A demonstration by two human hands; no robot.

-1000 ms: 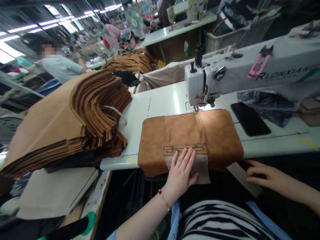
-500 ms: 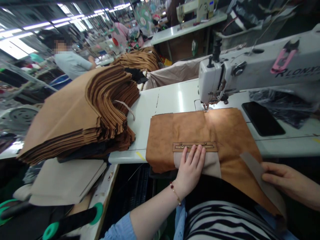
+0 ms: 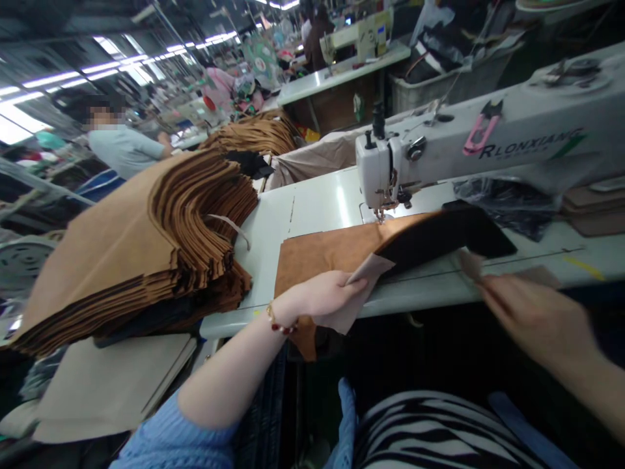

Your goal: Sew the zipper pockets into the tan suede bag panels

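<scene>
A brown leather-like panel (image 3: 322, 254) lies on the sewing table, its far edge at the sewing machine's needle (image 3: 379, 212). Its right side is lifted and folded over, baring the black back (image 3: 424, 241). My left hand (image 3: 327, 293) is closed on a beige cloth piece (image 3: 359, 296) at the panel's near edge. To the right, my right hand (image 3: 530, 312), slightly blurred, pinches a beige strip (image 3: 470, 264) over the table edge. The zipper is out of sight beneath the fold or my left hand.
A tall stack of brown panels (image 3: 97, 228) stands at left, above beige sheets (image 3: 112, 384). A dark phone (image 3: 495, 241) and a plastic-wrapped bundle (image 3: 508, 205) lie right of the needle. Pink snips (image 3: 481, 130) sit on the machine arm. A co-worker (image 3: 124, 146) is farther back.
My left hand has gone from lying flat below the zipper to gripping the beige cloth. The panel's right side has been turned up, hiding the zipper. My right hand has risen with the strip.
</scene>
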